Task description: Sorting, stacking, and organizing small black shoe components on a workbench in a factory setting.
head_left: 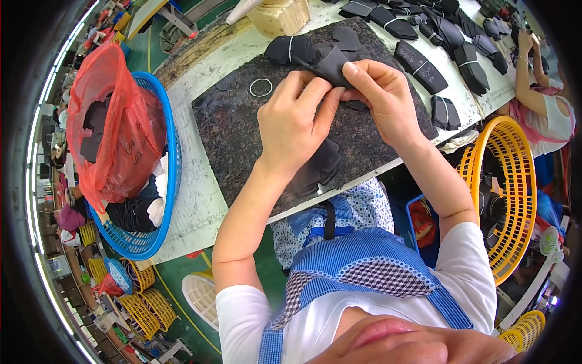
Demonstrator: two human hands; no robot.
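Note:
Both my hands meet over a dark speckled stone slab [236,164] on the white table. A small piece of black fabric [332,67] is pinched between them. My right hand [383,97] grips its right side with thumb and fingers. My left hand [297,118] has its fingers curled at the lower left edge of the same piece. Just beyond lie a banded black bundle [290,50] and a loose black piece [346,38]. More loose black pieces [321,164] lie near the slab's front edge, partly behind my left wrist. A white elastic band [260,88] rests on the slab.
At left stands a blue basket [173,164] with a red plastic bag [121,139] of black pieces. Banded black bundles [421,65] cover the table's far right. A yellow basket [515,200] is by my right arm. A co-worker's arm [522,73] shows at far right.

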